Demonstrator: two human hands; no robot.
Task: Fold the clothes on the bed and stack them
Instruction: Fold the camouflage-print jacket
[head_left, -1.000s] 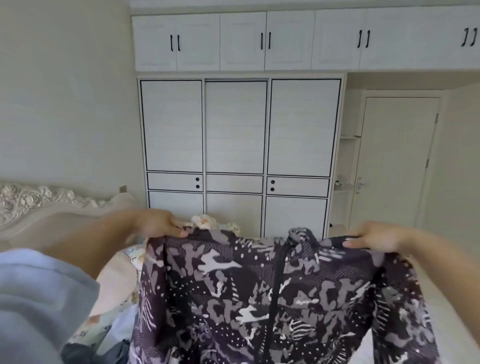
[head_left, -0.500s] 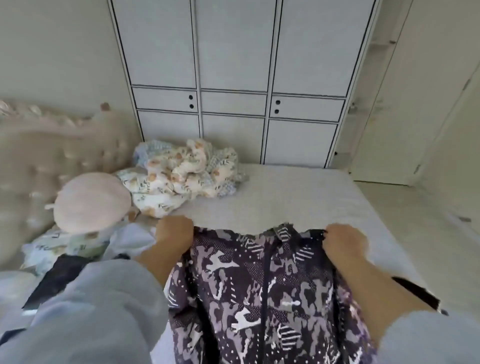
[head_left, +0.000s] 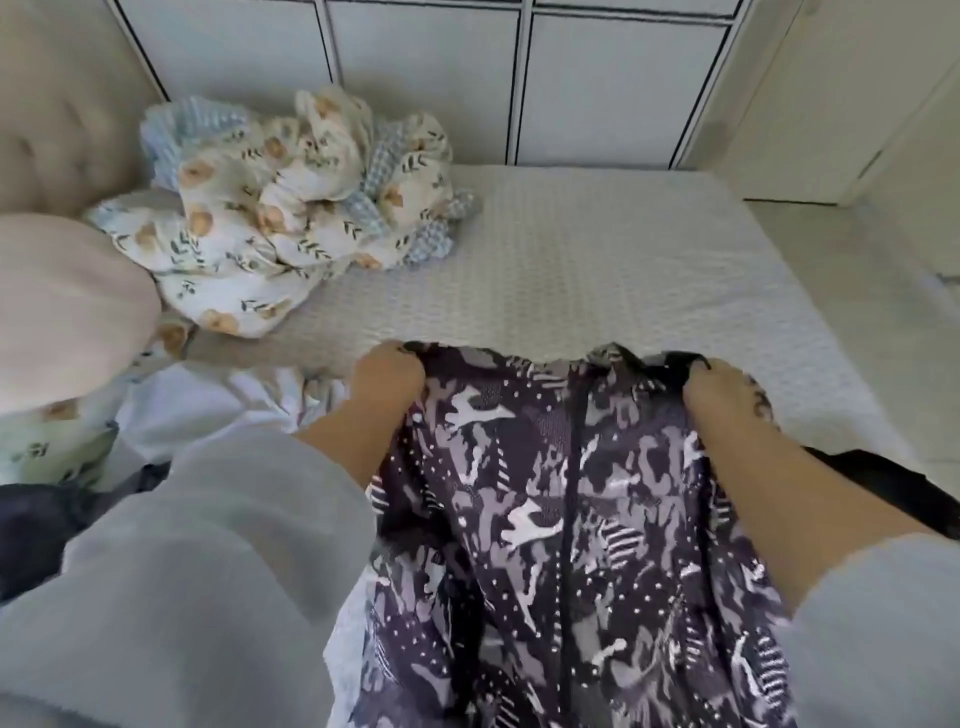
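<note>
A dark purple jacket with a grey and white camouflage print and a front zip lies spread between my arms on the white bed. My left hand grips its upper left shoulder edge. My right hand grips the upper right shoulder edge. The jacket's top edge rests on the mattress; its lower part runs out of view below.
A crumpled floral quilt lies at the bed's far left beside a pink pillow. Other white and dark clothes lie left of my arm. A white wardrobe stands behind the bed, with floor to the right.
The jacket came down from being held up in the air onto the bed, both hands still gripping its shoulders. My view tilted down from the wardrobe to the mattress.
</note>
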